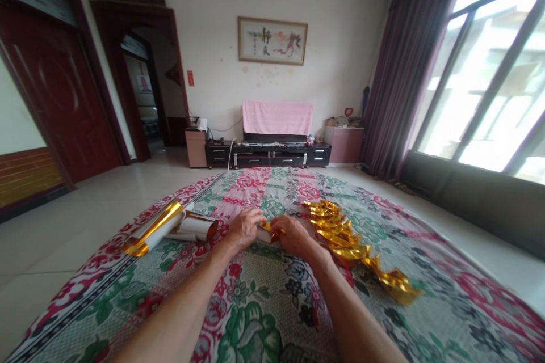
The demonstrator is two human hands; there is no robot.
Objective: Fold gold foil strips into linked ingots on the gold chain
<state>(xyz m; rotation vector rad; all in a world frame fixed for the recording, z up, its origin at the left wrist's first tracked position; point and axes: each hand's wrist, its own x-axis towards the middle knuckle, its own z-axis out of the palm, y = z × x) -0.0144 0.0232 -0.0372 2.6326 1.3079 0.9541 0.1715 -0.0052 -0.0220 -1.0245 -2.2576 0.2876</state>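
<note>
Between my hands, low over the patterned cloth, is a small piece of gold foil paper (264, 233) with a pale underside. My left hand (246, 226) has its fingers closed on the left end of it. The fingers of my right hand (290, 233) pinch its right end, and they partly cover it. To the right lies a row of folded gold foil pieces (340, 232), overlapping one another. On the left rest curled sheets of gold and white foil paper (159, 226), and beside them a rolled sheet (191, 228) with its open end towards my left hand.
A flowered cloth (251, 323) in red, green and grey spreads under everything, its curved edge above a tiled floor (51, 249). Beyond stands a black TV cabinet (270, 159) with a pink cloth (277, 117) draped over something on it. Curtains (394, 79) and a window are at right.
</note>
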